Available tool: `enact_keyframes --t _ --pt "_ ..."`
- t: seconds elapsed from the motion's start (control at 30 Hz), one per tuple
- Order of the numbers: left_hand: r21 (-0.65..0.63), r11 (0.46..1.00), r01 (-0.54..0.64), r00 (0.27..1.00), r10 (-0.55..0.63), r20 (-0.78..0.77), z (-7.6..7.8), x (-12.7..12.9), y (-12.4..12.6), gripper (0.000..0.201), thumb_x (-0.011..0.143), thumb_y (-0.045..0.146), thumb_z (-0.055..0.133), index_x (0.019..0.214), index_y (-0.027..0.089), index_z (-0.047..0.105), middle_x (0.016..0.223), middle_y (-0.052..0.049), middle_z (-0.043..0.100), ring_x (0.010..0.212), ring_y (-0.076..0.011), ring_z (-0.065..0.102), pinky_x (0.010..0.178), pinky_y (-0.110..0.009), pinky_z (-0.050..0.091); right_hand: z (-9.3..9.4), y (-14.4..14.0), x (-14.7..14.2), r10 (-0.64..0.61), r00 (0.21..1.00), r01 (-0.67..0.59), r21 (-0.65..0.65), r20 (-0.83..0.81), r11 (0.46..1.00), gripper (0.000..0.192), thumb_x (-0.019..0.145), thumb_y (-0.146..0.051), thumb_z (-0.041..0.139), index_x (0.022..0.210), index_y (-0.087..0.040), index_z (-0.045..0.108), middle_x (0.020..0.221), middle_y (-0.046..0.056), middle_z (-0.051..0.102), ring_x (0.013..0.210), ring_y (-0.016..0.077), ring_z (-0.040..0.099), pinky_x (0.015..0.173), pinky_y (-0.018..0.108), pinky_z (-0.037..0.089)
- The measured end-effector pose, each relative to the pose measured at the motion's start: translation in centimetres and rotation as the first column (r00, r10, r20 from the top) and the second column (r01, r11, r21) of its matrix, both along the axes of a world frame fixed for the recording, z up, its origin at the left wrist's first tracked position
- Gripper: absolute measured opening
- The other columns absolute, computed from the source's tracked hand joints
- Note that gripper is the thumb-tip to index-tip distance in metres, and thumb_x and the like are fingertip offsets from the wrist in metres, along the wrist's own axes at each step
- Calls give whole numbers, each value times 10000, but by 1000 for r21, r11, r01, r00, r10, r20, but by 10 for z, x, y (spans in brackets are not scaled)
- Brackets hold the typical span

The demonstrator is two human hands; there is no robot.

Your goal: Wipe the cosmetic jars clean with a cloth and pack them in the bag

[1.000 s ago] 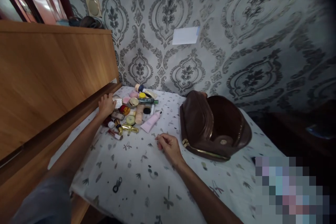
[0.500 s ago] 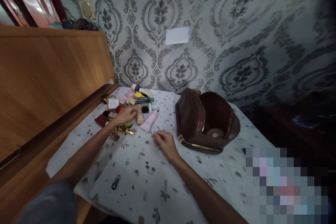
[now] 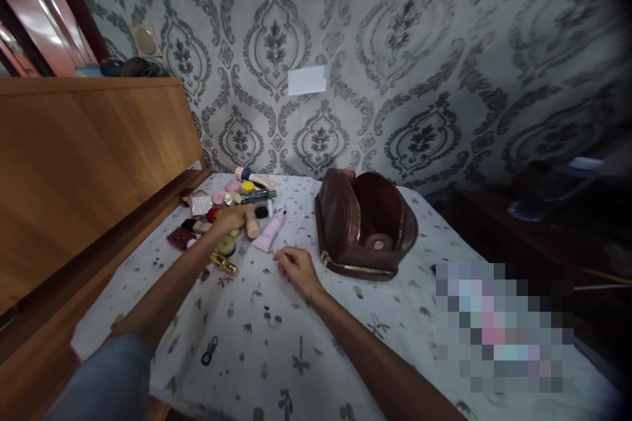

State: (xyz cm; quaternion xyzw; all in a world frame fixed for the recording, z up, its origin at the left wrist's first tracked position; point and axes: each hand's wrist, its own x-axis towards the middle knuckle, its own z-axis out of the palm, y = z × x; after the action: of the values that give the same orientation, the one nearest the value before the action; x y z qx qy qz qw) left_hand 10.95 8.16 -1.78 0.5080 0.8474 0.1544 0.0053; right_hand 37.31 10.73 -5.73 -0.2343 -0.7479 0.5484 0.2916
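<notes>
My left hand [image 3: 231, 218] reaches into a cluster of cosmetics, its fingers closed and pointing down; what they hold, if anything, is hidden. Right beside its fingertips lies a beige bottle [image 3: 251, 223]. A pink squeeze tube [image 3: 269, 231] with a dark cap lies further right. Nearer to me are a round greenish container [image 3: 226, 245] and a gold tube [image 3: 224, 264]. My right hand [image 3: 297, 270] rests on the patterned cloth below the pink tube, fingers curled in with nothing visible in them. To its right stands a brown cosmetic bag [image 3: 340, 223], unzipped with its mouth open.
Around the left hand lie a glittery square case [image 3: 201, 204], a dark red item [image 3: 180, 238], a green tube [image 3: 257, 196], a yellow lid [image 3: 247, 186] and a black round compact [image 3: 261, 211]. A wooden panel [image 3: 99, 158] borders the left; a papered wall [image 3: 365, 79] rises behind.
The view has shifted, so everything sits a little further left. My left hand has moved slightly off the beige bottle, towards its left side. My right hand stays in the same pose.
</notes>
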Motion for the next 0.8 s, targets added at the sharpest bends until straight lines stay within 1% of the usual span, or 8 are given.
enact_keyframes --t 0.13,0.27,0.37,0.47,0.53,0.6,0.7,0.8 --pt "26 996 -90 994 88 71 35 -6 -9 324 931 359 615 1183 156 600 1147 -80 638 968 -198 648 816 -388 569 -1 1 0 1 1000 -1 4 -13 1000 311 838 -361 507 671 -155 670 450 -33 524 437 95 430 493 209 336" --pt "228 967 -117 991 97 95 83 -12 -28 175 924 283 517 956 149 625 809 -5 609 752 -165 612 640 -271 510 -2 2 -1 6 1000 -7 -10 -30 1000 279 839 -325 532 657 -159 662 455 -34 532 457 94 444 505 201 345" --pt "377 920 -108 991 71 109 98 3 -41 196 865 252 419 933 174 585 693 22 524 640 -154 552 526 -234 422 -2 1 -1 11 999 -12 -29 -31 1000 244 831 -265 534 646 -158 652 460 -40 525 459 90 447 501 196 342" --pt "490 871 -32 996 -13 88 84 38 -46 212 812 268 433 956 192 569 727 13 553 667 -165 549 554 -241 422 1 -1 0 12 1000 -13 -44 -21 999 239 840 -238 534 651 -156 656 461 -47 517 456 84 460 516 193 354" --pt "471 880 54 996 -80 36 65 64 -46 278 826 295 445 1053 205 578 848 -11 626 764 -194 593 652 -271 465 3 -2 1 11 1000 -11 -51 -11 999 224 843 -225 543 670 -156 667 458 -53 514 448 81 462 517 191 353" --pt "285 948 141 988 -117 -99 45 85 -44 340 862 357 459 1147 230 591 1017 -56 664 929 -250 626 773 -322 488 6 -3 2 10 1000 -10 -56 -3 998 211 842 -213 552 679 -158 673 456 -58 512 443 80 462 510 191 345" --pt "-6 993 120 957 -117 -266 24 96 -41 297 848 412 531 1026 217 666 1133 -141 665 1087 -355 603 849 -403 488 8 -4 4 5 1000 -5 -58 -1 998 211 844 -201 555 672 -158 671 457 -59 512 447 81 472 510 192 340" --pt "-50 998 42 961 -54 -269 19 85 -38 218 812 363 572 935 210 669 1024 -155 710 988 -369 641 801 -422 498 9 -3 4 4 1000 -4 -60 -1 998 204 835 -182 560 664 -157 667 454 -61 511 443 79 463 507 191 336"
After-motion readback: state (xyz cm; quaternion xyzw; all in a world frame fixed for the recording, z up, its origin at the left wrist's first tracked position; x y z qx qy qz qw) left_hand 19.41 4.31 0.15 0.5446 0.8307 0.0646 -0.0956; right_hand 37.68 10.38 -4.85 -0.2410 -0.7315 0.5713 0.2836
